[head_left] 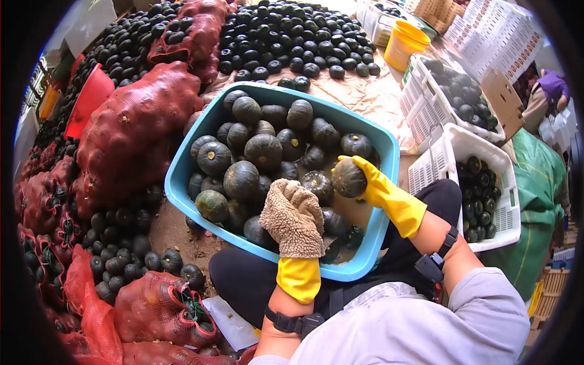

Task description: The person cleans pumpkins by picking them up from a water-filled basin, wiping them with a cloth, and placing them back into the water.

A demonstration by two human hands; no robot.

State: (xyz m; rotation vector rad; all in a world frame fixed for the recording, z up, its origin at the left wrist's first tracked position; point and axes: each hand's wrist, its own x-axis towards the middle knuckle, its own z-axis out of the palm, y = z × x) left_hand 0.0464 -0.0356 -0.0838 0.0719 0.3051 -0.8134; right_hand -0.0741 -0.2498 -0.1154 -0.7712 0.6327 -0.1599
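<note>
My right hand [374, 185], in a yellow rubber glove, grips a small dark green pumpkin [349, 178] above the right part of a blue plastic tub [274, 258]. A brown fleecy cloth [293, 219] wraps my left hand [295, 204], with a yellow glove cuff showing below it. Its fingers look curled under the fabric, and it hangs over the tub's near side, apart from the held pumpkin. Many dark green pumpkins [263, 152] fill the tub. Murky water [359, 213] shows around those at the right.
Red mesh sacks [131, 128] of pumpkins crowd the left side. Loose pumpkins [292, 36] cover the floor beyond the tub. White crates [508, 210] with pumpkins stand at the right, near a yellow bucket [406, 45]. Another person [550, 88] is at the far right.
</note>
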